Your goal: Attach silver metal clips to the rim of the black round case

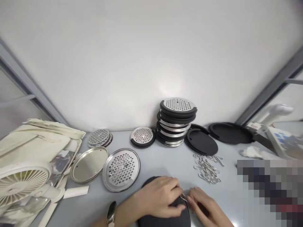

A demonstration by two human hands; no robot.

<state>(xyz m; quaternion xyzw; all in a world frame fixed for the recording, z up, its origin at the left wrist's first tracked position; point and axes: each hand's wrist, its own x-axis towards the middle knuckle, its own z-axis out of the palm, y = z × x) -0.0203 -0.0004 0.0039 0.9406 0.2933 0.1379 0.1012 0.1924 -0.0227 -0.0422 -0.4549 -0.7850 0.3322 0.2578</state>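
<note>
Low in the middle lies a black round plate (pixel 163 221), its lower part cut off by the picture's edge. My left hand (pixel 161 195) rests over it, holding it with bent fingers, thumb apart near the right rim. At that rim, a small bent-wire metal clip (pixel 183 198) sits between my two hands. My right hand (pixel 204 205) pinches the clip's outer end; the fingertips are partly hidden. To the right, a loose pile of similar wire clips (pixel 207 170) lies on the table. Left of my hands is a round metal grater disc (pixel 121 170) with raised holes.
A tall stack of black-rimmed grater discs (pixel 176 123) stands by the wall. Beside it are a smaller black-rimmed disc (pixel 142 136) and black round plates (pixel 202 142). Plain metal discs (pixel 90 164), small grater discs (pixel 98 137) and a white fan (pixel 21 186) occupy the left.
</note>
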